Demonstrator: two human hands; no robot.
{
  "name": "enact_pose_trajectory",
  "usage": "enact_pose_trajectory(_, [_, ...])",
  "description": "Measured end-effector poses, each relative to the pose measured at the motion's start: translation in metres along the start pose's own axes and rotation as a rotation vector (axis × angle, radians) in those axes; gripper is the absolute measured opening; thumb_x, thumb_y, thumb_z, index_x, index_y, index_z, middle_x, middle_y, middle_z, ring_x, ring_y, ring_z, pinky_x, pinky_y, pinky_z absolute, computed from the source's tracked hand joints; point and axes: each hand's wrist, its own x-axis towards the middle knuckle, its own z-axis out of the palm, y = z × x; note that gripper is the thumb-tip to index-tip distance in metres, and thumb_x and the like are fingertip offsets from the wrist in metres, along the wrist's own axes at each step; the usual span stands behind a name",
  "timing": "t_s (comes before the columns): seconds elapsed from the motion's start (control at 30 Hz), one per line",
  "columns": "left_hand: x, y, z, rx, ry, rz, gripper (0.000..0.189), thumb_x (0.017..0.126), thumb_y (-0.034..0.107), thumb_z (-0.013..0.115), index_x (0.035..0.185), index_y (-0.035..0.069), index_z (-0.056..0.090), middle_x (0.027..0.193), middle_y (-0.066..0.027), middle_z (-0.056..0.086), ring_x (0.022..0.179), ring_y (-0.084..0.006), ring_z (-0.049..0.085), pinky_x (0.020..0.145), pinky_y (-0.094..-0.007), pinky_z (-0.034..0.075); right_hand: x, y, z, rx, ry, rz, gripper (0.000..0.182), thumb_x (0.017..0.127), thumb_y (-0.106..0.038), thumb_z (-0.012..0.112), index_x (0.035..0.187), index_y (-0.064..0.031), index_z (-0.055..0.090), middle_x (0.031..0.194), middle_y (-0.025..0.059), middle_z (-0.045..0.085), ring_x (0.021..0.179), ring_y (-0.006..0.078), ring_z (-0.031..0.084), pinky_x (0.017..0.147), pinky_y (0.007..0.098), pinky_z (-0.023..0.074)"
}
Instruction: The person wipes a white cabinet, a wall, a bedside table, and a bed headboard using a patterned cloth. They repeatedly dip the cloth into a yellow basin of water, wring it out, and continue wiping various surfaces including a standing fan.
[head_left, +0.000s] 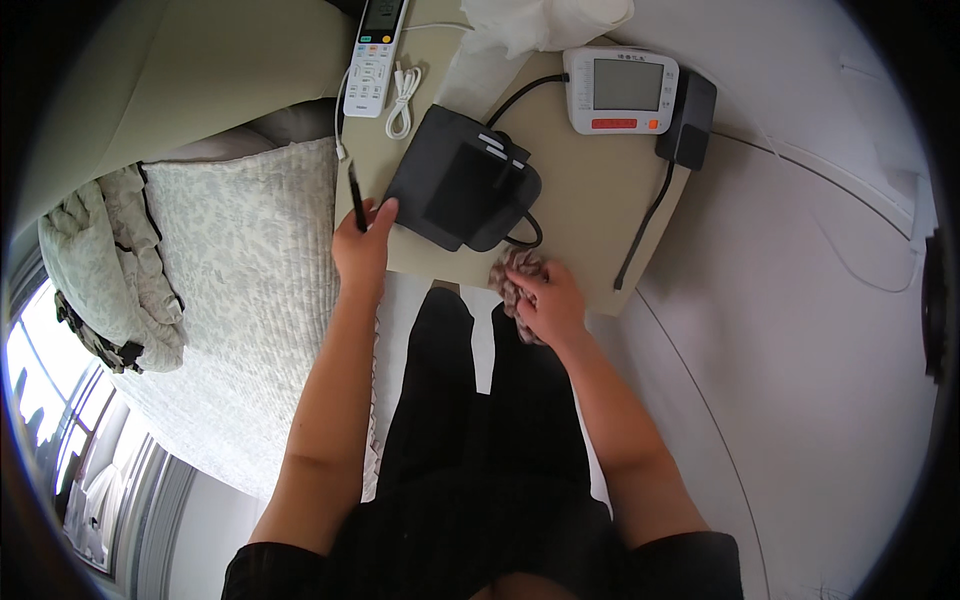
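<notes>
My left hand (365, 244) holds a slim black pen-like object (356, 196) upright at the left edge of a beige bedside table (585, 202). Its thumb is close to a dark grey blood pressure cuff (465, 180), which lies folded on the tabletop. A crumpled brown patterned cloth (517, 262) is gripped in my right hand (551, 300), at the table's near edge. Behind the cuff is a white blood pressure monitor (621, 91) with a blank screen, joined to a black tube. A black adapter-like block (687, 120) with a black cable or strap sits against its right side.
A white remote control (371, 71) and a coiled white cable (403, 103) lie at the back left. White tissue (517, 30) is at the back. Left of the table is a bed with a quilted cover (240, 247) and a padded headboard (187, 67); a wall stands at right.
</notes>
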Motion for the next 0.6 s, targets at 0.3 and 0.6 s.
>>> enact_pose_trajectory(0.3, [0.014, -0.02, 0.014, -0.467, -0.301, -0.288, 0.024, 0.075, 0.008, 0.066, 0.093, 0.005, 0.05, 0.06, 0.0033, 0.042, 0.043, -0.005, 0.032, 0.039, -0.0218, 0.024, 0.096, 0.017, -0.106, 0.04, 0.31, 0.001, 0.041, 0.068, -0.012, 0.06, 0.108, -0.0221, 0.06, 0.096, 0.0098, 0.052, 0.087, 0.0281, 0.053, 0.074, 0.0348, 0.0466])
enact_pose_trajectory(0.6, [-0.012, -0.036, -0.067, -0.817, -0.519, -0.19, 0.023, 0.081, 0.001, 0.057, 0.1, 0.01, 0.048, 0.076, 0.0026, 0.052, 0.044, -0.0034, 0.034, 0.039, -0.0165, 0.024, 0.061, -0.027, -0.031, -0.184, 0.042, -0.104, 0.04, 0.068, -0.012, 0.058, 0.104, -0.0296, 0.061, 0.097, 0.0077, 0.05, 0.09, 0.0283, 0.05, 0.074, 0.0388, 0.0465])
